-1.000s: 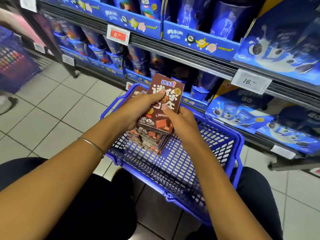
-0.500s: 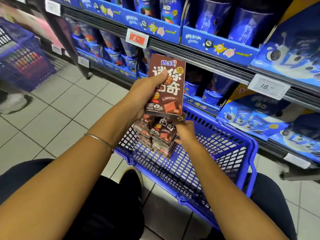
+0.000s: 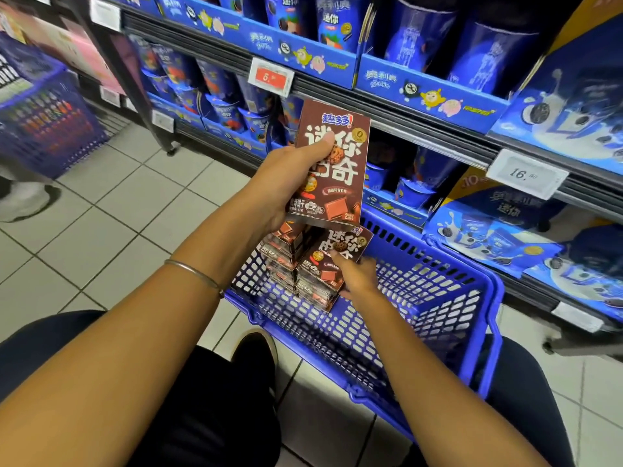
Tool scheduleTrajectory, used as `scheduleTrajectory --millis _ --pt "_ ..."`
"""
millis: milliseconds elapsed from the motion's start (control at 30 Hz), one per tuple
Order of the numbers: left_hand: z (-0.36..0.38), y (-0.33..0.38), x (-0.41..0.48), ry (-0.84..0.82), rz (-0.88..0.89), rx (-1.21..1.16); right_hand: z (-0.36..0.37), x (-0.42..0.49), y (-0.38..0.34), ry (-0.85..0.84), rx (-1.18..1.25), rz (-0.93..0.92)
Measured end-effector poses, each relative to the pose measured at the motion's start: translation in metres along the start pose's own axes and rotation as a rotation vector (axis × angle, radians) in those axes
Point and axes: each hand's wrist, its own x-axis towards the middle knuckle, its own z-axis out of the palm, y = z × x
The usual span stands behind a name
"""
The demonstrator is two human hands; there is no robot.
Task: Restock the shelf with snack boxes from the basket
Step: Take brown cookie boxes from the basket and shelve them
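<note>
My left hand [image 3: 286, 178] grips a brown snack box [image 3: 340, 183] upright, lifted above the blue basket [image 3: 448, 298] and in front of the shelf [image 3: 421, 136]. Under it, two stacks of the same brown boxes [image 3: 290, 264] lie in the basket's near-left corner. My right hand [image 3: 357, 276] is closed on the top box of the right stack [image 3: 333, 261], thumb on its face. The shelf behind holds blue cookie cups and packs.
A red price tag [image 3: 271, 76] and a white price tag [image 3: 526, 175] hang on the shelf rails. A second blue basket [image 3: 43, 123] with goods stands on the tiled floor at the left, beside someone's shoe [image 3: 27, 200]. My knees flank the basket.
My left hand has raised one box out of the stack toward the shelf. My right hand let go of that box and dropped to the top box of the stack.
</note>
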Motion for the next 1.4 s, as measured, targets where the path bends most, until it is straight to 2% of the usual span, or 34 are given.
scheduleTrajectory --millis 133,333,533,700,867,967,1133,1267,1333,1400 --pt "0.001 0.001 0.002 -0.006 0.001 0.005 -0.019 -0.012 0.002 0.009 0.105 -0.027" --pt "-0.009 0.003 0.005 0.064 0.006 0.035 -0.047 -0.053 -0.041 -0.091 0.279 -0.237" --pt "-0.013 -0.004 0.016 0.235 0.173 0.275 -0.062 -0.076 -0.069 -0.129 0.47 -0.314" --pt "-0.001 -0.016 0.014 0.143 0.175 0.333 -0.049 -0.087 -0.083 -0.244 0.502 -0.348" --pt "0.011 -0.022 0.012 0.053 0.062 0.287 -0.032 -0.092 -0.085 -0.3 0.513 -0.342" --pt "0.012 -0.022 0.008 -0.051 0.104 0.265 -0.03 -0.093 -0.087 -0.369 0.584 -0.336" --pt "0.012 -0.01 -0.003 -0.18 0.135 0.223 -0.028 -0.095 -0.091 -0.356 0.577 -0.411" --pt "0.006 -0.006 0.0 -0.107 0.047 0.176 -0.025 -0.09 -0.086 -0.381 0.614 -0.434" --pt "0.002 -0.003 0.001 -0.067 0.025 0.129 -0.023 -0.079 -0.076 -0.306 0.579 -0.358" --pt "-0.001 0.0 0.001 -0.042 0.04 0.11 -0.017 -0.065 -0.06 -0.156 0.442 -0.225"
